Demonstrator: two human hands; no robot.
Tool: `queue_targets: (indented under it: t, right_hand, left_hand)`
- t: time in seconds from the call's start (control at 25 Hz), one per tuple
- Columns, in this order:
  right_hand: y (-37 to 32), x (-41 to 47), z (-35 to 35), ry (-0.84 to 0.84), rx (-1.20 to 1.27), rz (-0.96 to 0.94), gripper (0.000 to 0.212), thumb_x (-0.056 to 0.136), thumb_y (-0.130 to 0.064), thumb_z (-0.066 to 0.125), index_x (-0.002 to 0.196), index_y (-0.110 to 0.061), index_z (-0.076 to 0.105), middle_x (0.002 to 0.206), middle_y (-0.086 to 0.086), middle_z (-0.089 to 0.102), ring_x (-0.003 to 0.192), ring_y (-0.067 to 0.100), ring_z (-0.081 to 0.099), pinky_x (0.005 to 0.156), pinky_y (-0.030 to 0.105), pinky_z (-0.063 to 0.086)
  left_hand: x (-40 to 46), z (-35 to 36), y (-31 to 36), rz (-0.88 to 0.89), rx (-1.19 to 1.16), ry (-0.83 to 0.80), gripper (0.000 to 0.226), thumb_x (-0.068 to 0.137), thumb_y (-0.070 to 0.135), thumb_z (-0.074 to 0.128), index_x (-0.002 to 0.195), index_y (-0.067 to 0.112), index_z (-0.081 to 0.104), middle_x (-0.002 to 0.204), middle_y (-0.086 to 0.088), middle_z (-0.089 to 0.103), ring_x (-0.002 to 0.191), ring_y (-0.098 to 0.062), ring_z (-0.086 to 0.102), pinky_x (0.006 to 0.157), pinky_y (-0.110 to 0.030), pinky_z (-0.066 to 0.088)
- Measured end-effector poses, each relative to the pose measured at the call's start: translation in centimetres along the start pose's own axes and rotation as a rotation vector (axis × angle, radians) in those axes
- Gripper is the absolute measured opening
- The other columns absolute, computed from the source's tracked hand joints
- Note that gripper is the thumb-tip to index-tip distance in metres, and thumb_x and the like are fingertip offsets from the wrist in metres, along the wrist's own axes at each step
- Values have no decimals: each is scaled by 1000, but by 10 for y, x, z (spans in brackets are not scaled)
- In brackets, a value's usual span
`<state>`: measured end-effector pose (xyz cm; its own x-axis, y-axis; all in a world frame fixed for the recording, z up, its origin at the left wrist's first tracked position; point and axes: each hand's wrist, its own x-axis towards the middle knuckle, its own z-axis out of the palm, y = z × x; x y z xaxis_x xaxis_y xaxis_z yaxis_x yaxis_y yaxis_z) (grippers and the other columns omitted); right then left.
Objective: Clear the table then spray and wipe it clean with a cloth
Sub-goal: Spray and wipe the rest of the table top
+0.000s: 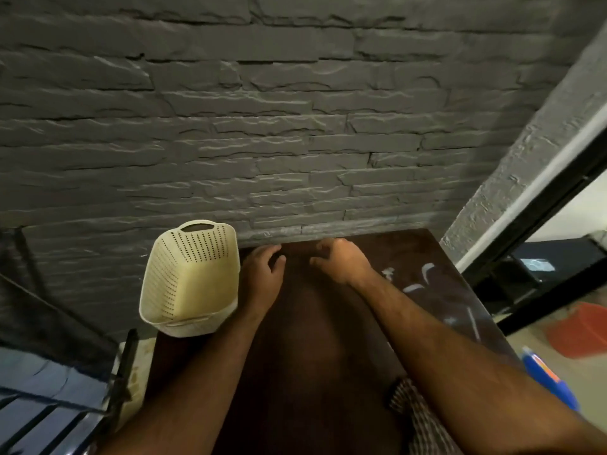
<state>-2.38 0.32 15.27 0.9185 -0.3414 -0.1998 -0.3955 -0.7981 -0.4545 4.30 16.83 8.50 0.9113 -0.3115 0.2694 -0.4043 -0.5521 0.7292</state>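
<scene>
The dark brown table [305, 356] runs from me to a grey stone wall. My left hand [262, 274] and my right hand [341, 261] hover side by side at the table's far edge, fingers loosely curled, with nothing in them. White smears [417, 284] mark the tabletop to the right of my right hand. A checked cloth [414, 408] lies on the near right part of the table, partly under my right forearm. A blue spray bottle [548, 379] shows past the table's right edge, behind my right arm.
A cream perforated basket [190, 277] sits tilted at the table's left edge, just left of my left hand. The stone wall [262, 126] closes off the far side. A dark rack [49, 389] stands at the lower left, an orange object [581, 333] on the floor at right.
</scene>
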Motion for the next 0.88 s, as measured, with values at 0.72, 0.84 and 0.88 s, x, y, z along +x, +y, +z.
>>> queue_targets:
  t: [0.72,0.84,0.88]
  right_hand:
    - [239,-120,-154,34,-40,50,22,89,-34,68,103,-17,67,95,-1,65,91,17,62,80,34,50]
    - [270,-131,-148,35,30,80,18,91,-32,66,98,-16,66,90,-1,63,87,16,60,74,30,45]
    - [279,-133,-144,33,50,98,18,91,-32,65,97,-15,66,91,0,64,87,17,61,74,31,48]
  left_hand:
    - [-111,150,222,85,-11,-144,31,93,24,58,122,14,64,124,-3,63,114,-18,57,88,-21,38]
    - [-118,162,231,85,23,-193,32,92,28,58,123,18,63,124,-1,62,111,-16,58,88,-24,43]
    - [-121,166,231,84,26,-211,32,92,28,58,123,18,63,124,0,62,111,-16,58,87,-25,44]
